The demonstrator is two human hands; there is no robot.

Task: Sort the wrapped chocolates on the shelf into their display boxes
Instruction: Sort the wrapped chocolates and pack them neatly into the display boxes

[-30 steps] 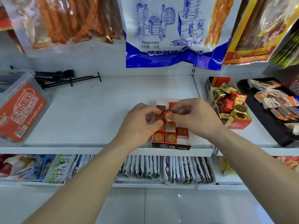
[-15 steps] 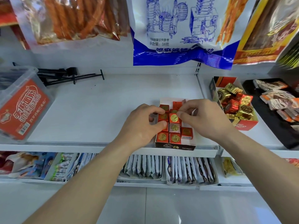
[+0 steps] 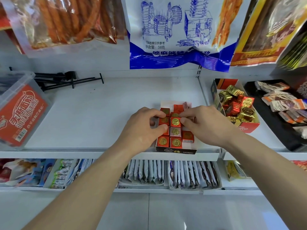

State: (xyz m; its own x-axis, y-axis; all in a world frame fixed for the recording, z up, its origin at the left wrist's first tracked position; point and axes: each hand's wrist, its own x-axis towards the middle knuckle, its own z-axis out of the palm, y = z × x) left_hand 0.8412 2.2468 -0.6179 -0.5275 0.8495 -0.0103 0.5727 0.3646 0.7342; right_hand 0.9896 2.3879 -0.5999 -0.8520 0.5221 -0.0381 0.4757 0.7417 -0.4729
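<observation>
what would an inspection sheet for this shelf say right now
surface: white shelf, small box at its front edge
job's things: red chocolates in rows in the small box; gold and red chocolates heaped in a bigger box to the right
clutter: black rods, plastic tub, black tray of wrapped snacks
grippers: left hand and right hand each pinch one of the red chocolates in the small box
cables: nothing seen
surroundings: snack bags hanging above; packets on the shelf below
</observation>
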